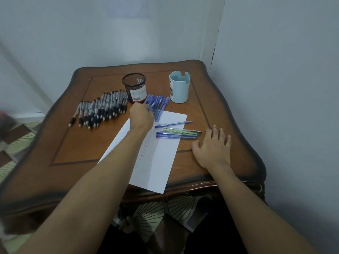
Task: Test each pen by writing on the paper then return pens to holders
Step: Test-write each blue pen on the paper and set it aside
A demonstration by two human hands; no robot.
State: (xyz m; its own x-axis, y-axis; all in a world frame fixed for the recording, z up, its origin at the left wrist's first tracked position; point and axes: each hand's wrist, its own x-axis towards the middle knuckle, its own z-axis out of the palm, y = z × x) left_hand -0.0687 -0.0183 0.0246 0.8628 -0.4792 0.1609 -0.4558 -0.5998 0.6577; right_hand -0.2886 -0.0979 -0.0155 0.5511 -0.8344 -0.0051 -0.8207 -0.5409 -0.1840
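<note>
A white sheet of paper [157, 158] with small scribbles lies on the wooden table [77, 143]. My left hand [140, 116] reaches over its far end, fingers curled at the near ends of a bunch of blue pens [157, 104]; whether it grips one is hidden. My right hand [212, 145] lies flat and open on the table, right of the paper. Several blue pens and a green one [178, 132] lie across the paper's right edge. A row of black-grip pens [100, 109] lies at the left. The black mesh holder [134, 88] and light blue holder [179, 87] stand behind.
The table stands in a corner, with walls close behind and to the right. Its curved front edge [192, 187] is near my body. Patterned floor [16, 142] shows to the left and under the table.
</note>
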